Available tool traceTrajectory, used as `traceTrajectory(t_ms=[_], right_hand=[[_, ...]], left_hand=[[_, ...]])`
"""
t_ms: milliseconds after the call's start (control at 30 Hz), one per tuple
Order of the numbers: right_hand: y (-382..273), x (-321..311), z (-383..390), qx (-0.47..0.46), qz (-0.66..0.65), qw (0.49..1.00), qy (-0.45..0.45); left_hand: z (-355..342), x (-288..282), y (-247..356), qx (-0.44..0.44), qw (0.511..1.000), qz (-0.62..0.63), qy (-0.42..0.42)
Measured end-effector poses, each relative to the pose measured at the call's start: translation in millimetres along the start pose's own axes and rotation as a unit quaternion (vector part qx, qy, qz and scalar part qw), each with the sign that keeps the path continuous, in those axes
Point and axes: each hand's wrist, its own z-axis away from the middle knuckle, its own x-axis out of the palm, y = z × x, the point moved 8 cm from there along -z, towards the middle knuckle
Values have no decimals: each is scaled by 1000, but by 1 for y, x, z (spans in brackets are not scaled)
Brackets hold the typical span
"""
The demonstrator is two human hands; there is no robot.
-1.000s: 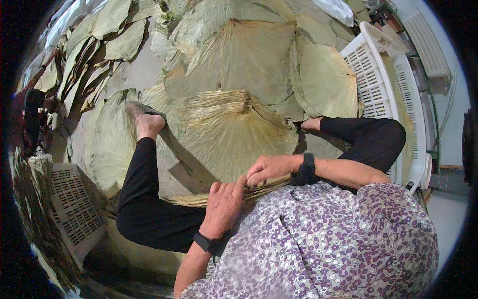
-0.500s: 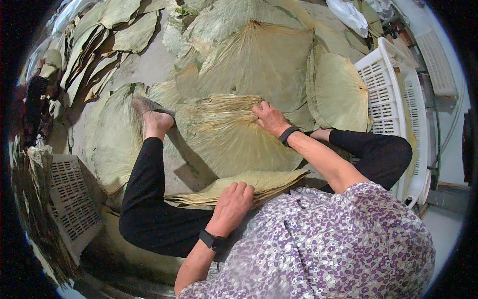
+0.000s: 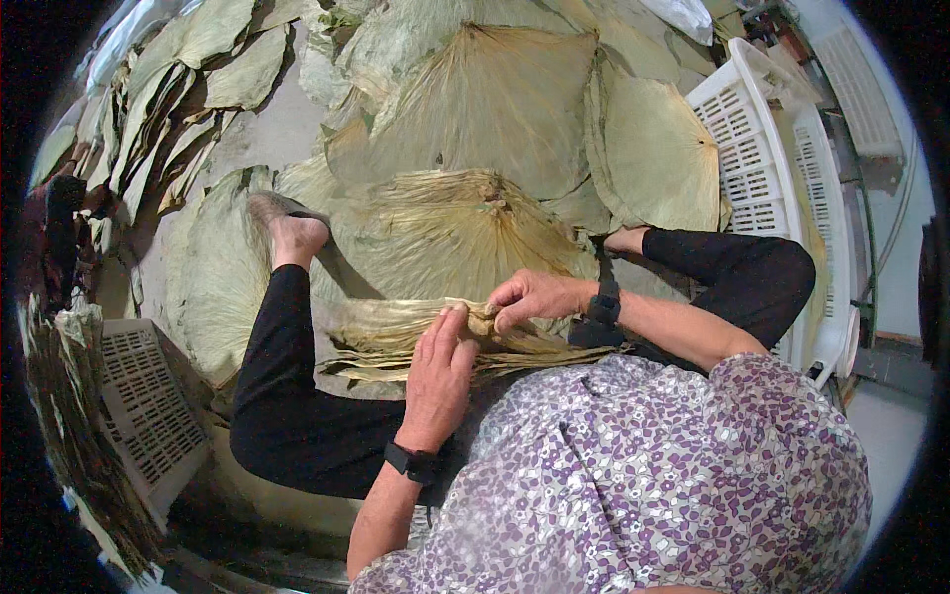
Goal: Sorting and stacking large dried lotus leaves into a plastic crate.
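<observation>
Leaves (image 3: 388,342), dried and folded in layers, lie at the person's lap (image 3: 327,445), long axis running left to right, ends pointing sideways; the right hand (image 3: 542,299) pinches their far edge, while the left hand (image 3: 440,386) rests on them, fingers together, whether gripping I cannot tell. Beyond, a fan-shaped pile (image 3: 465,238) sits on the grey floor (image 3: 269,134) among flat leaves (image 3: 658,153), with a white slotted crate (image 3: 737,139) at right and another crate (image 3: 153,411) at lower left.

Dried leaves (image 3: 505,114) lie on the grey floor (image 3: 269,137).
</observation>
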Motion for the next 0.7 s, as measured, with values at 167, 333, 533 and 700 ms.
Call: traceTrajectory(t_ms=[167, 333, 533, 700], right_hand=[[33, 1, -6, 50, -143, 988, -6], [32, -61, -16, -43, 20, 988, 148], [-86, -81, 23, -226, 547, 724, 354], [-40, 10, 3, -150, 326, 932, 58]], left_hand=[[1, 1, 1, 0, 1000, -20, -8], [0, 7, -5, 14, 998, -47, -32], [-4, 6, -7, 11, 999, -46, -19], [-2, 10, -16, -9, 999, -27, -25]])
